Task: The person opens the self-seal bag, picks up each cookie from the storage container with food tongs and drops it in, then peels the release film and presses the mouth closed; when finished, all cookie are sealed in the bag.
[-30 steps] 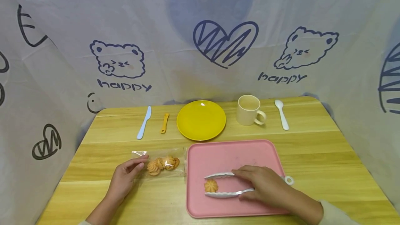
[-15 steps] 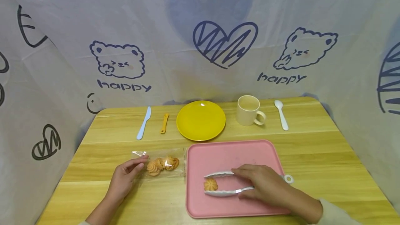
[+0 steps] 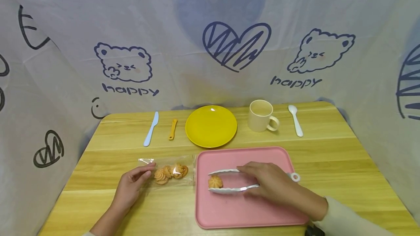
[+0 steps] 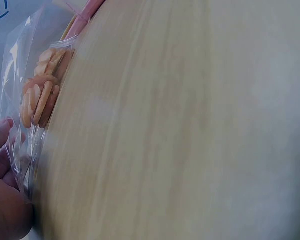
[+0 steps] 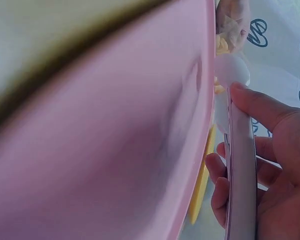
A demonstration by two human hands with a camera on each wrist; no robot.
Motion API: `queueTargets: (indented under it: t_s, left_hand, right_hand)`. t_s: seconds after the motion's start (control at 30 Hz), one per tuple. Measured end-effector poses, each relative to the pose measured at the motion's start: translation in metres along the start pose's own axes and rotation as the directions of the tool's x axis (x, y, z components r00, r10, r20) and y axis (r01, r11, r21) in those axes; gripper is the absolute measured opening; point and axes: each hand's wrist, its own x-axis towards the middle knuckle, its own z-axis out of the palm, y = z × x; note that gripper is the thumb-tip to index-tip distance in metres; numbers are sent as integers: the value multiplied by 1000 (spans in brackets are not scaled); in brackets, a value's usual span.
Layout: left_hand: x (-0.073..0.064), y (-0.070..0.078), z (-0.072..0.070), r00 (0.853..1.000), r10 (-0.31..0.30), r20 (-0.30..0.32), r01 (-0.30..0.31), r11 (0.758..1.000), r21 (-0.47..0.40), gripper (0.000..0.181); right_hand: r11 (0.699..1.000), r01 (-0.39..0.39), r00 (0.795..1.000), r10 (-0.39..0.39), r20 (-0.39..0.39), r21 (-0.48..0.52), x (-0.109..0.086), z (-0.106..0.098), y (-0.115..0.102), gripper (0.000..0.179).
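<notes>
Cookie (image 3: 215,182) between tongs (image 3: 225,191), beyond right grip (image 3: 270,182)

1. In front of me I have a wooden surface (image 3: 331,152), yellowish, with streaks of grain.
2. Toward its far side, on my left, lies 1 light-blue knife (image 3: 151,129), blade pointing away from me.
3. Just right of it I see 1 small orange-yellow stick (image 3: 172,129).
4. Next comes 1 round yellow plate (image 3: 211,126), lying flat.
5. 1 cream mug (image 3: 257,118) stands upright beyond that, handle toward my right.
6. Furthest right I find 1 white spoon (image 3: 297,124), bowl away from me.
7. Behind everything hangs pale cloth (image 3: 183,79) with 2 "happy" bears facing me and 1 scribbled heart (image 3: 237,44) between them.
</notes>
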Motion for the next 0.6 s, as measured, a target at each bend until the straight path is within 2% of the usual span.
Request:
queueTargets:
  t_s: [0.4, 0.6]
  left_hand:
    - [1, -2, 1, 1000, 9, -6, -9, 1000, -22, 25]
    - [2, -2, 1, 1000, 6, -11, -6, 1000, -27, 25]
  right_hand:
    - [999, -33, 998, 32, 57, 23, 50, 5, -12, 65]
    - [1000, -6, 998, 5, 57, 4, 75, 9, -18, 66]
